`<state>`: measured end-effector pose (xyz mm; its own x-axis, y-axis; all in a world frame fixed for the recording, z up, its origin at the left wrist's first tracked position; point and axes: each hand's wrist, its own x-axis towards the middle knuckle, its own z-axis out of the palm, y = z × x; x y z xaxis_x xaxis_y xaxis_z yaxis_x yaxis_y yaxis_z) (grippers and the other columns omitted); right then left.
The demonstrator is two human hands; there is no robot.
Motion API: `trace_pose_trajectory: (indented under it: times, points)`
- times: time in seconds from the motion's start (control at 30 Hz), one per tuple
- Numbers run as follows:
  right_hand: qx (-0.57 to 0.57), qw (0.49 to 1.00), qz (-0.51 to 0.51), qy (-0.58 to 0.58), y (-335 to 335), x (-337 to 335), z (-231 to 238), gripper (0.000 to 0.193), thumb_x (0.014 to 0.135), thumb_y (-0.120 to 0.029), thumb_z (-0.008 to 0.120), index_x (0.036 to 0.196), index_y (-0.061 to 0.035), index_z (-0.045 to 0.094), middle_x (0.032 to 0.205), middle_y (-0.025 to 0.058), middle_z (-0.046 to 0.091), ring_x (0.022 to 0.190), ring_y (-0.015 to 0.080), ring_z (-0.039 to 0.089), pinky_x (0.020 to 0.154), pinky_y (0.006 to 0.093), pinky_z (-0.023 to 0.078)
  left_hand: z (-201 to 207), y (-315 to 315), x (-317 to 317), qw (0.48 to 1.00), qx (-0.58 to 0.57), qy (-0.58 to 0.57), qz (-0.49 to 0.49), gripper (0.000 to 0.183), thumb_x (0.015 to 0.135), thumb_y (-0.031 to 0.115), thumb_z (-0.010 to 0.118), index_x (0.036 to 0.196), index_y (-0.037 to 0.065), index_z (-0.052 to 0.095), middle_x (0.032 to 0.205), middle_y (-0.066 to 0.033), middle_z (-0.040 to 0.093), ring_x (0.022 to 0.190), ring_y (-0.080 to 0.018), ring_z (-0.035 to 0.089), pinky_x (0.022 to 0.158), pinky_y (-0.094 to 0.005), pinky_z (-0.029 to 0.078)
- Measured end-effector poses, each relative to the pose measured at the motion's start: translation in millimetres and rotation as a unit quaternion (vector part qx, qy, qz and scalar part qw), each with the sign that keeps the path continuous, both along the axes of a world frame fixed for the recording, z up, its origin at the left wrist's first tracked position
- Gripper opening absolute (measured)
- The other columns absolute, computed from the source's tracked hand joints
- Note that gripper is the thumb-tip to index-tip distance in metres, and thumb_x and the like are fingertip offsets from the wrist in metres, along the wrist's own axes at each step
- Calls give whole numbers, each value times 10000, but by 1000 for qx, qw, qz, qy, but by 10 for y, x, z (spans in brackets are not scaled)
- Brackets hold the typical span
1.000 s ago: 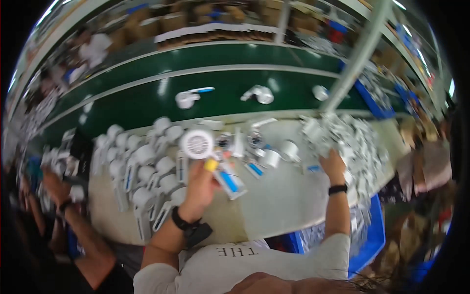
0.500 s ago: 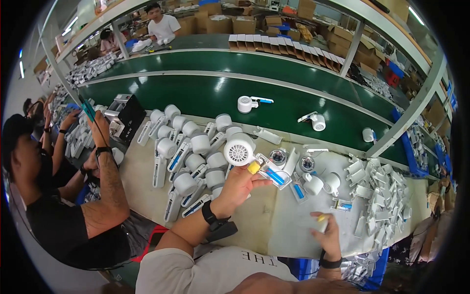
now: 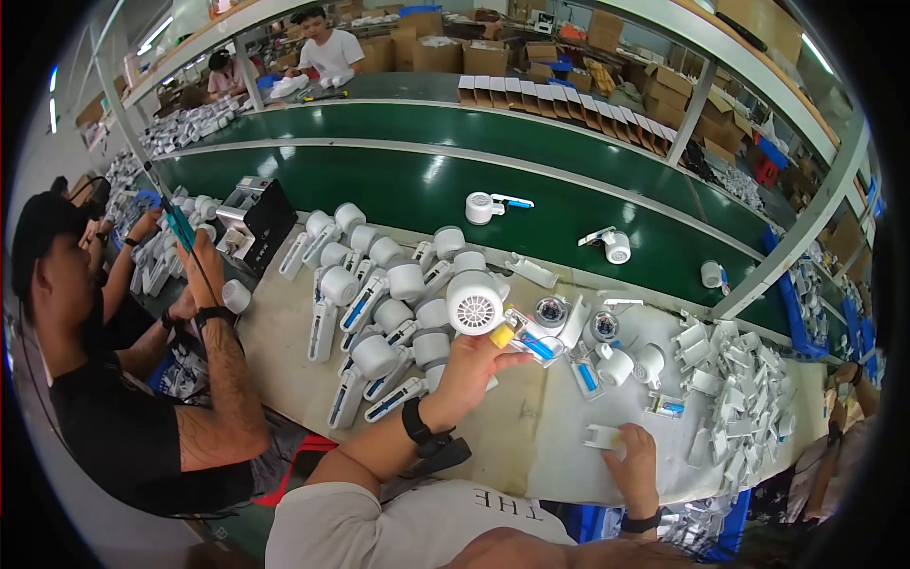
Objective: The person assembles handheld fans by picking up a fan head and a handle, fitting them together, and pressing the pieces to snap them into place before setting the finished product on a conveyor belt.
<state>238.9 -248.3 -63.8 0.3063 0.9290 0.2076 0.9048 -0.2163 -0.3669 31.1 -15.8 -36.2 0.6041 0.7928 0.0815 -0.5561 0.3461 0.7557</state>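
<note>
My left hand (image 3: 462, 377) is closed round a white handheld fan (image 3: 476, 303) with a round slotted grille. The fan's handle lies uncovered, showing a blue battery (image 3: 536, 347). A yellow covering (image 3: 501, 336) wraps a fingertip of that hand. Over the bare worktop near me, my right hand (image 3: 635, 467) pinches a small white plastic handle cover (image 3: 603, 436) between thumb and fingers. Beyond the two hands lie several partly assembled fans (image 3: 614, 364) and an open motor housing (image 3: 552, 310).
White fans (image 3: 374, 356) are crowded on the left of the worktop (image 3: 498, 436). Loose white covers (image 3: 735, 389) form a pile at right. A green conveyor (image 3: 379, 175) behind carries a few fans. A co-worker (image 3: 123, 379) sits at left, beside a black box-shaped device (image 3: 256, 226).
My right hand, blurred before, now shows its white cover clearly, jutting leftward from the fingers. The left hand keeps the fan in nearly the same place. The whole view has shifted slightly.
</note>
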Motion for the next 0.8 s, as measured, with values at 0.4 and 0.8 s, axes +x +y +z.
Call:
trace_pose_trajectory:
  times: [0.4, 0.8]
  points:
    - [180, 977, 115, -13, 929, -506, 672, 559, 623, -55, 706, 1148, -16, 518, 1087, 174, 548, 944, 311, 549, 797, 374, 454, -216, -128, 114, 993, -79, -71, -44, 360, 881, 138, 512, 1207, 2, 441, 1155, -104, 529, 1043, -218, 538, 907, -401, 451]
    - [203, 964, 150, -79, 1328, -734, 695, 541, 619, -36, 674, 1132, -7, 504, 1145, 163, 533, 972, 334, 550, 843, 384, 460, -253, -192, 57, 996, -76, -43, 0, 339, 878, 140, 517, 1187, 13, 459, 1190, -110, 516, 1071, -213, 523, 905, -365, 444]
